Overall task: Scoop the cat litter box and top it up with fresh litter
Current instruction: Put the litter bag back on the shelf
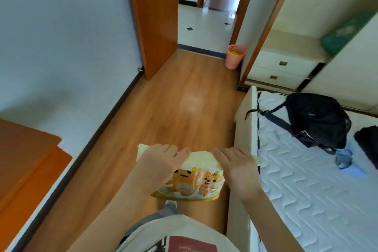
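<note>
A yellow and white litter bag (196,182) with cartoon cats printed on it hangs in front of me above the wooden floor. My left hand (158,162) grips the bag's top edge on the left side. My right hand (235,166) grips the same top edge on the right side. The bag's top is folded over between the two hands. No litter box or scoop is in view.
A bare mattress (306,180) with a black backpack (315,118) lies to my right. A pink waste bin (234,56) stands by the doorway ahead. An open wooden door (155,20) is at the left, an orange cabinet (26,161) near left.
</note>
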`<state>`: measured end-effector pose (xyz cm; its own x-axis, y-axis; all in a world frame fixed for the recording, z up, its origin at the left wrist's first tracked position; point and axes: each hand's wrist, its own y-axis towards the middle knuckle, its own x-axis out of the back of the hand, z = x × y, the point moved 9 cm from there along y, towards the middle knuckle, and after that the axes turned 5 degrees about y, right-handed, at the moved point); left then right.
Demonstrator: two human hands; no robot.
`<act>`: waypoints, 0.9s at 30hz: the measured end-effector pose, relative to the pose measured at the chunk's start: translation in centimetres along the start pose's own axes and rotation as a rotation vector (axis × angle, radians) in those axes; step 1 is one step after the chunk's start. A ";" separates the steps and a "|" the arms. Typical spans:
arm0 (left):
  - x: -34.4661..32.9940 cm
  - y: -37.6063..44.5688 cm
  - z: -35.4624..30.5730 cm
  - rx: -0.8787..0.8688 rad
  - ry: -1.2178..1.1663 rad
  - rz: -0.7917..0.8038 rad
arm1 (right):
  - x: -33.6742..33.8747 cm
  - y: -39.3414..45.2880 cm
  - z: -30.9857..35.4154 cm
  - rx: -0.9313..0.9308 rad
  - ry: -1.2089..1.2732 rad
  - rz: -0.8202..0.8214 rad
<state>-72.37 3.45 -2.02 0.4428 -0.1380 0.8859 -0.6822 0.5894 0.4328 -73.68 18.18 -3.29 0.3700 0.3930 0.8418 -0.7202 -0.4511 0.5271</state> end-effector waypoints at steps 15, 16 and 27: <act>-19.5 29.5 16.1 -0.217 -0.087 0.139 | -10.2 20.5 -25.0 -0.189 -0.154 -0.004; -20.9 31.7 16.9 -0.218 -0.080 0.160 | -10.9 21.8 -27.2 -0.184 -0.156 -0.005; -31.8 53.4 23.7 -0.237 -0.061 0.218 | -14.6 35.4 -47.7 -0.211 -0.137 0.007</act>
<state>-136.67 20.49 -3.09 0.2602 -0.0312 0.9650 -0.5999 0.7779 0.1869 -132.59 34.69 -2.49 0.4302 0.2717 0.8609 -0.8243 -0.2706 0.4973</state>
